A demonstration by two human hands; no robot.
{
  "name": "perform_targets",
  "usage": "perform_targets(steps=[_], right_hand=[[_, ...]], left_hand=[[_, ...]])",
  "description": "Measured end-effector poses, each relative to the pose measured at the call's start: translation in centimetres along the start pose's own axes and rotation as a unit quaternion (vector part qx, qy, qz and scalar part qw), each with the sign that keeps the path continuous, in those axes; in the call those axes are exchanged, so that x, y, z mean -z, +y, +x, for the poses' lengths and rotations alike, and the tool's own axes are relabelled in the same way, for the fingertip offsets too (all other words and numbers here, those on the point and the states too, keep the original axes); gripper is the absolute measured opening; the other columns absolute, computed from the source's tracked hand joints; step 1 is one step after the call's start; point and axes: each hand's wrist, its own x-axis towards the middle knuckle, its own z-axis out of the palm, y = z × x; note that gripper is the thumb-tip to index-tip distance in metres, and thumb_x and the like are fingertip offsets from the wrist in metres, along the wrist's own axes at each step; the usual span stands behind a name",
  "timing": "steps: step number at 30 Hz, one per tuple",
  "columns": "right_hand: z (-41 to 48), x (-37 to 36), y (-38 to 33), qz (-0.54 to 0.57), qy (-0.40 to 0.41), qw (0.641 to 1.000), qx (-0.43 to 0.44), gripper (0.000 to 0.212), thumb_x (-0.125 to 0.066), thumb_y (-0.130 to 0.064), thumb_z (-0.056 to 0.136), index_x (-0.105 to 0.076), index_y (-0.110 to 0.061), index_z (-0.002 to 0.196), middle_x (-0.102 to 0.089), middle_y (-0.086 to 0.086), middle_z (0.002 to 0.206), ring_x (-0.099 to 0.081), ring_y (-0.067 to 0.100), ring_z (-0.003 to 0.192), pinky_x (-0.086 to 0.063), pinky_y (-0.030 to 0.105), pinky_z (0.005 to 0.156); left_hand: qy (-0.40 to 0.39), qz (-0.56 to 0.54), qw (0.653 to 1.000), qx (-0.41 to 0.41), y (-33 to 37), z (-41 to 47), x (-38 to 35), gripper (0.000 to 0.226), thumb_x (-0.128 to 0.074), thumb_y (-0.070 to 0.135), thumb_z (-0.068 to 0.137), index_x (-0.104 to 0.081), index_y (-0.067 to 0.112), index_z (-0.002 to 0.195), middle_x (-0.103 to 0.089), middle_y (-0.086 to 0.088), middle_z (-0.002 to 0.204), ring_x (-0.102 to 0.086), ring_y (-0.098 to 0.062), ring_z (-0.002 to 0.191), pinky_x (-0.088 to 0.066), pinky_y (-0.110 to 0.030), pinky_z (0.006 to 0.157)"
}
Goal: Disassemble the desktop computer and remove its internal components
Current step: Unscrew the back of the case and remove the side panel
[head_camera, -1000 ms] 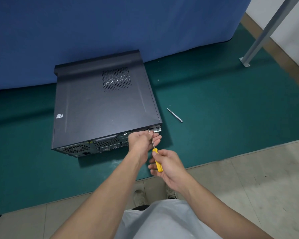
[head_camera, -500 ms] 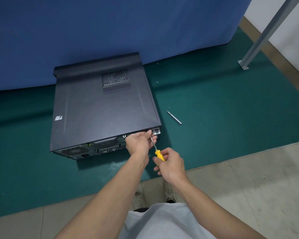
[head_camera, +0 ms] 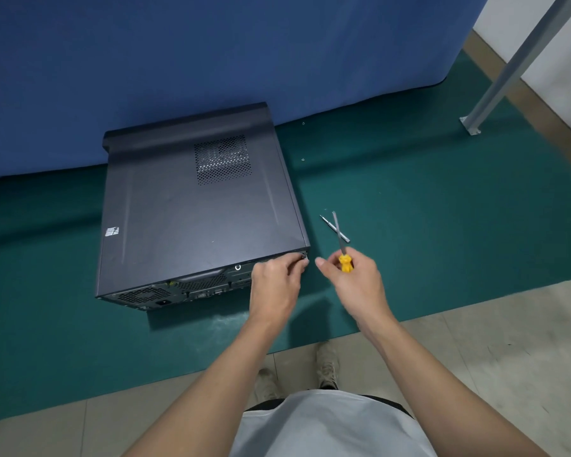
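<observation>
Toward the far left of the dark green floor mat (head_camera: 442,209), close to the blue curtain (head_camera: 211,61), the black metal desktop computer case (head_camera: 195,219) lies on its side. Its side panel is still fitted and uppermost, and its rear ports face the mat's near edge. The left hand (head_camera: 274,285) is at the case's rear right corner, fingers bent and tips bunched on the corner; whether they pinch a screw cannot be told. The right hand (head_camera: 356,285), just beside it and clear of the case, grips the yellow-handled screwdriver (head_camera: 345,262) with its shaft pointing up and away. Beyond it, a thin grey metal rod (head_camera: 327,222) lies loose on the mat.

Caution: a freed screw is small and could slip from the fingertips and roll under the case. The raised shaft could scratch the panel if swung back carelessly.
</observation>
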Motion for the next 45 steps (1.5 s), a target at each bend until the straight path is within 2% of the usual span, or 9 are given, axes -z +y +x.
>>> perform_targets(steps=[10,14,18,22,25,36,39,42,45], right_hand=[[3.5,0.3,-2.7,0.009,-0.024,1.0,0.005,0.009,-0.073,-0.026,0.082,-0.071,-0.025,0.073,-0.069,-0.008,0.07,-0.064,0.009,0.073,-0.048,0.02,0.061],[6.5,1.1,-3.2,0.003,0.002,1.0,0.006,0.009,-0.074,-0.025,0.081,-0.07,-0.024,0.072,-0.069,-0.006,0.069,-0.063,0.014,0.071,-0.045,0.023,0.06],[12.3,1.7,-4.6,-0.06,0.021,0.997,0.04,0.013,-0.074,-0.025,0.08,-0.068,-0.022,0.07,-0.064,-0.007,0.064,-0.057,0.018,0.068,-0.042,0.025,0.056],[19.7,-0.1,-5.6,-0.176,-0.006,0.982,0.074,0.016,-0.069,-0.024,0.084,-0.063,-0.021,0.069,-0.059,-0.002,0.065,-0.055,0.026,0.074,-0.043,0.029,0.06],[25.1,-2.8,-5.7,-0.241,-0.031,0.967,0.073,0.014,-0.066,-0.026,0.084,-0.063,-0.018,0.073,-0.062,0.004,0.074,-0.056,0.03,0.077,-0.048,0.033,0.063],[35.9,-9.9,-3.5,-0.36,-0.098,0.925,0.065,0.01,-0.051,-0.023,0.081,-0.053,-0.018,0.073,-0.055,0.003,0.075,-0.059,0.032,0.073,-0.045,0.034,0.064],[36.5,-9.2,-3.1,-0.312,-0.024,0.944,0.105,0.018,-0.053,-0.038,0.084,-0.057,-0.02,0.086,-0.054,0.001,0.09,-0.05,0.026,0.074,-0.044,0.034,0.069],[39.7,-8.4,-4.4,-0.293,0.053,0.937,0.182,0.023,-0.049,-0.024,0.094,-0.061,-0.004,0.094,-0.06,0.019,0.097,-0.057,0.04,0.084,-0.043,0.045,0.072],[44.4,-8.6,-6.8,-0.349,0.006,0.916,0.199,0.024,-0.046,-0.012,0.093,-0.059,0.001,0.108,-0.051,0.023,0.116,-0.052,0.045,0.097,-0.043,0.046,0.081]], left_hand=[[-0.032,0.071,0.983,-0.168,1.5,3.5,-0.1,0.012,-0.063,0.008,0.091,-0.075,0.006,0.091,-0.07,-0.012,0.069,-0.059,-0.032,0.058,-0.051,-0.041,0.059],[0.024,0.047,0.982,-0.183,2.4,6.2,-0.1,0.008,-0.071,0.005,0.085,-0.075,0.004,0.092,-0.073,-0.01,0.079,-0.067,-0.026,0.066,-0.051,-0.034,0.069],[0.088,0.106,0.985,-0.104,1.6,12.8,1.2,0.029,-0.062,0.021,0.094,-0.067,0.005,0.118,-0.067,-0.012,0.118,-0.061,-0.028,0.107,-0.041,-0.032,0.094],[0.032,0.279,0.959,0.037,-0.5,19.0,1.6,0.061,-0.028,0.05,0.102,-0.03,0.014,0.15,-0.02,-0.003,0.161,-0.019,-0.021,0.146,-0.016,-0.043,0.115],[0.034,0.306,0.949,0.062,-2.0,20.5,0.9,0.068,-0.016,0.056,0.1,-0.016,0.016,0.155,-0.01,0.0,0.163,-0.005,-0.014,0.149,-0.005,-0.042,0.12],[0.034,0.317,0.943,0.091,-2.2,20.7,0.7,0.07,-0.016,0.061,0.096,-0.018,0.023,0.155,-0.01,0.007,0.162,-0.001,-0.006,0.148,-0.006,-0.038,0.12],[0.03,0.317,0.943,0.097,-2.2,20.7,0.8,0.069,-0.017,0.06,0.096,-0.019,0.023,0.155,-0.009,0.008,0.162,-0.001,-0.006,0.148,-0.006,-0.038,0.12],[0.03,0.317,0.943,0.1,-2.0,20.8,0.8,0.069,-0.019,0.059,0.096,-0.021,0.022,0.154,-0.011,0.007,0.161,-0.004,-0.007,0.148,-0.007,-0.039,0.12],[0.029,0.314,0.943,0.101,-1.8,20.8,0.8,0.068,-0.02,0.058,0.096,-0.023,0.022,0.154,-0.014,0.007,0.161,-0.006,-0.007,0.148,-0.008,-0.038,0.12]])
